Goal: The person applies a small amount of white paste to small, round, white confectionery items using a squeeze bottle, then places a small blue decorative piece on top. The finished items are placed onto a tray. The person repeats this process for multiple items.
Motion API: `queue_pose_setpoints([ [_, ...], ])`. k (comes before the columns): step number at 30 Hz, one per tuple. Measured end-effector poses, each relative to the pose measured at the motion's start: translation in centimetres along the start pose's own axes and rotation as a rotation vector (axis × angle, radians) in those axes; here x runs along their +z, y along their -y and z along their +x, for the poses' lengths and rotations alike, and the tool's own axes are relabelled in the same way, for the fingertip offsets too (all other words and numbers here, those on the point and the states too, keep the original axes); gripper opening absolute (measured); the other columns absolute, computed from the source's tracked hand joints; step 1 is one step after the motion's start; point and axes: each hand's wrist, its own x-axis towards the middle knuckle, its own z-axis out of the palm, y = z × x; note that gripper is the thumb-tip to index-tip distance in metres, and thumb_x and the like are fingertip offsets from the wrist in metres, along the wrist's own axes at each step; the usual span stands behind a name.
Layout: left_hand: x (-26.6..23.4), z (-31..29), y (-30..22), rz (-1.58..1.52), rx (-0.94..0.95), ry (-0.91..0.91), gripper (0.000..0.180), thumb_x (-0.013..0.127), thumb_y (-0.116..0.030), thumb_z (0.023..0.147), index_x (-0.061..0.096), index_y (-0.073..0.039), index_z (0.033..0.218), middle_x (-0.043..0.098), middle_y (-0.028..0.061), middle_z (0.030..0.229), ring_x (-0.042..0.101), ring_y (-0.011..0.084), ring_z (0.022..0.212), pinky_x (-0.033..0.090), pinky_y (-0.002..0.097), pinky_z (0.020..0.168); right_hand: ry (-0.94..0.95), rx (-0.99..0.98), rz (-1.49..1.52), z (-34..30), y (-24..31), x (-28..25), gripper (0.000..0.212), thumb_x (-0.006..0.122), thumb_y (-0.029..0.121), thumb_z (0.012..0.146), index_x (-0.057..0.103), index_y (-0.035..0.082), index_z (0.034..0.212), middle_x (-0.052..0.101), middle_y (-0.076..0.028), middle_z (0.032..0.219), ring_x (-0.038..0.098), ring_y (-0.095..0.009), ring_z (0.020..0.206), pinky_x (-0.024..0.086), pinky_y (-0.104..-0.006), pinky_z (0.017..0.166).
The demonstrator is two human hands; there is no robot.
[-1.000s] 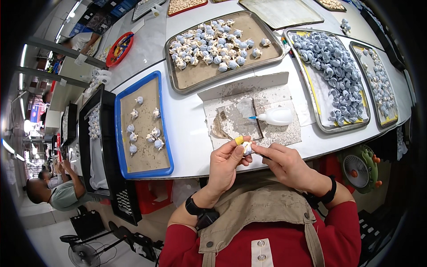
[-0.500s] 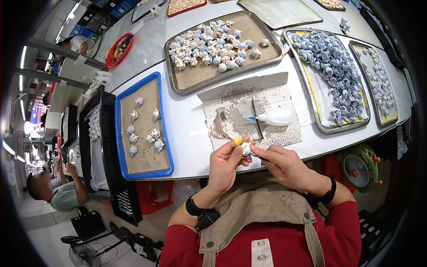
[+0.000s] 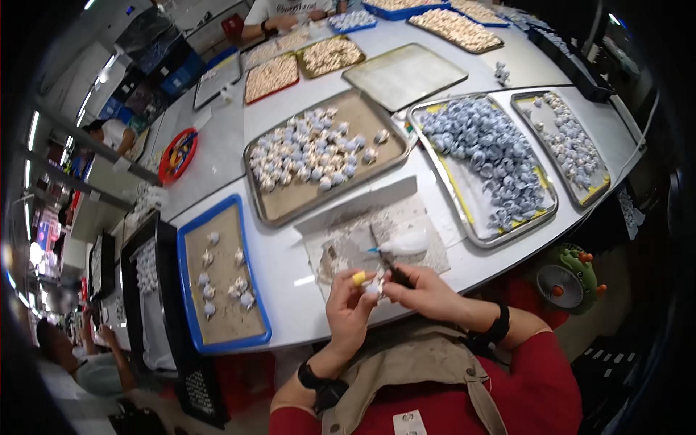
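Observation:
My left hand point(image 3: 348, 308) pinches a small pale-blue and cream figure point(image 3: 374, 288) between thumb and fingers, over the table's near edge. A yellow cover sits on one of its fingertips. Close against the figure, my right hand point(image 3: 428, 291) is closed on a slim dark tool point(image 3: 399, 275); its kind is blurred, and its tip cannot be made out. Just beyond the hands, a white squeeze bottle point(image 3: 406, 243) with a blue nozzle lies on a stained cardboard sheet point(image 3: 341, 250) with a folded-up back edge.
A blue-rimmed tray point(image 3: 264, 319) with several figures stands left. Behind the cardboard is a metal tray point(image 3: 272, 217) of many figures. Right are trays of blue-grey curled pieces point(image 3: 478, 145) and small pale-blue and cream parts point(image 3: 569, 141). A green fan point(image 3: 569, 279) stands below the table.
The view has tilted up and shifted, so the far table and a person there now show. Both hands remain together at the figure; the dark tool in my right hand shows more plainly.

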Motion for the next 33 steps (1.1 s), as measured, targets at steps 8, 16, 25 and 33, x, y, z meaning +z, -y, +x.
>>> queue_pose_setpoints([
  [8, -0.2, 0.0, -0.3, -0.094, 0.224, 0.031, 0.033, 0.067, -0.028, 0.084, 0.059, 0.000, 0.099, 0.049, 0.0047, 0.103, 0.053, 0.0087, 0.082, 0.044, 0.0200, 0.070, 0.141, 0.086, 0.391, -0.4, 0.3, 1.0, 0.027, 0.056, 0.023, 0.093, 0.047, 0.006, 0.112, 0.051, 0.001, 0.085, 0.038, -0.002, 0.059, 0.031, -0.0181, 0.050],
  [16, -0.1, 0.3, -0.1, -0.185, 0.025, -0.060, 0.024, 0.058, -0.020, 0.091, 0.060, 0.001, 0.103, 0.064, 0.0055, 0.081, 0.055, 0.0082, 0.062, 0.045, 0.0207, 0.055, 0.080, 0.052, 0.381, -0.2, 0.3, 0.8, 0.028, 0.055, 0.021, 0.094, 0.046, 0.007, 0.116, 0.054, 0.000, 0.082, 0.039, -0.003, 0.058, 0.031, -0.0189, 0.050],
  [25, -0.1, -0.1, -0.1, -0.287, -0.062, -0.010, 0.024, 0.063, -0.007, 0.087, 0.057, 0.002, 0.108, 0.064, 0.0069, 0.089, 0.060, 0.0120, 0.073, 0.051, 0.0233, 0.067, 0.089, 0.108, 0.501, 0.1, -0.6, 0.3, 0.025, 0.053, 0.023, 0.095, 0.047, 0.007, 0.113, 0.057, -0.002, 0.083, 0.040, -0.005, 0.057, 0.030, -0.0195, 0.050],
  [33, 0.0, 0.0, -0.4, -0.099, 0.011, 0.123, 0.037, 0.065, 0.003, 0.081, 0.053, 0.004, 0.116, 0.047, 0.0086, 0.117, 0.057, 0.0178, 0.103, 0.053, 0.0302, 0.087, 0.116, 0.123, 0.493, 0.0, -1.1, 0.0, 0.024, 0.053, 0.026, 0.095, 0.050, 0.007, 0.110, 0.050, 0.003, 0.077, 0.040, -0.004, 0.058, 0.030, -0.0188, 0.050],
])
